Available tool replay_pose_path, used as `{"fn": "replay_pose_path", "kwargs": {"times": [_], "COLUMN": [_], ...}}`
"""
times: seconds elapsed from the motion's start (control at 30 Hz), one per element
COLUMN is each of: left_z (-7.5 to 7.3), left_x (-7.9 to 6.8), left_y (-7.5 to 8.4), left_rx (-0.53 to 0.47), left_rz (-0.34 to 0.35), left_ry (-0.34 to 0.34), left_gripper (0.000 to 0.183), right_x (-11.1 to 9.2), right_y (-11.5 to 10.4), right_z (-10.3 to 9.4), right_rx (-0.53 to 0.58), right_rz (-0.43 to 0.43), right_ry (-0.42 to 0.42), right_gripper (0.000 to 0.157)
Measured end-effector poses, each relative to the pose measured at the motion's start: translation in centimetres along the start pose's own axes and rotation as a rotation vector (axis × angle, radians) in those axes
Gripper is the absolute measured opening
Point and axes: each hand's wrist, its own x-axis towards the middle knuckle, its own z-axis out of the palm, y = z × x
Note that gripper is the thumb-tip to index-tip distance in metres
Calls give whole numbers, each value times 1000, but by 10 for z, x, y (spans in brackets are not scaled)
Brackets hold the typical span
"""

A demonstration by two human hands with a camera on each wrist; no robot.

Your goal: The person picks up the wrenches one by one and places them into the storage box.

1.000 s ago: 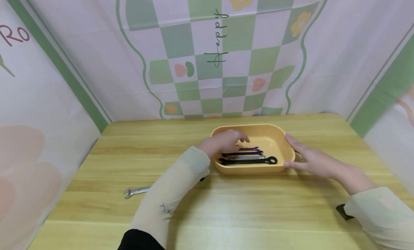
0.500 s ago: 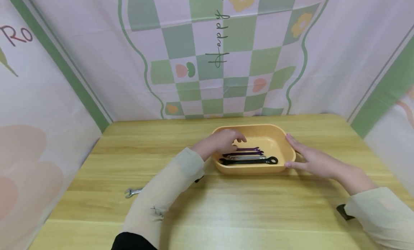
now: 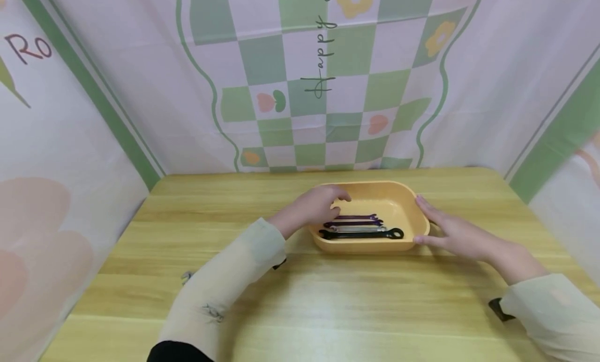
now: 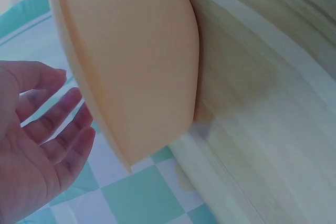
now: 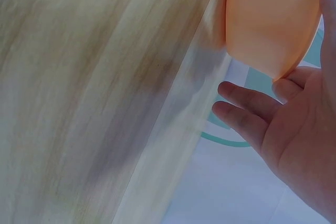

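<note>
A yellow oblong tray [image 3: 365, 246] rests on the table. Inside, lying side by side, are a black wrench [image 3: 361, 235], a silver wrench [image 3: 356, 229] and two purple wrenches [image 3: 356, 223]. My left hand [image 3: 315, 206] hovers over the tray's left end, fingers loosely bent, with nothing seen in them; the left wrist view shows that hand [image 4: 47, 135] beside the tray's rim. At the opposite end, my right hand [image 3: 457, 234] touches the tray with thumb and fingers spread. Some fingers of this hand [image 5: 294, 129] stand away from the tray wall in the right wrist view.
Another silver wrench [image 3: 187, 276] lies on the table [image 3: 337, 310] at the left, mostly hidden by the left sleeve [image 3: 234, 271]. A printed cloth curtain [image 3: 309, 127] hangs behind the table and along both sides.
My left hand has drawn back leftward from over the wrenches toward the tray's left rim, its sleeve covering more of the loose wrench. My right hand stays at the tray's right end.
</note>
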Motion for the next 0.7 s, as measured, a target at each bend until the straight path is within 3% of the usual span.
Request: {"fn": "replay_pose_path", "kwargs": {"times": [0.2,0.53,0.7], "left_z": [-7,-17,-16], "left_x": [-13,-40,-52], "left_y": [-7,-17,-26], "left_rx": [-52,-114,-118], "left_rz": [19,-19,-6], "left_ry": [53,87,88], "left_gripper": [36,37,36], "right_x": [0,1,1], "right_y": [2,2,2], "right_z": [1,1,2], "right_rx": [-3,10,5], "right_rz": [12,1,6], "right_ry": [-4,-2,-3], "right_gripper": [102,101,101]}}
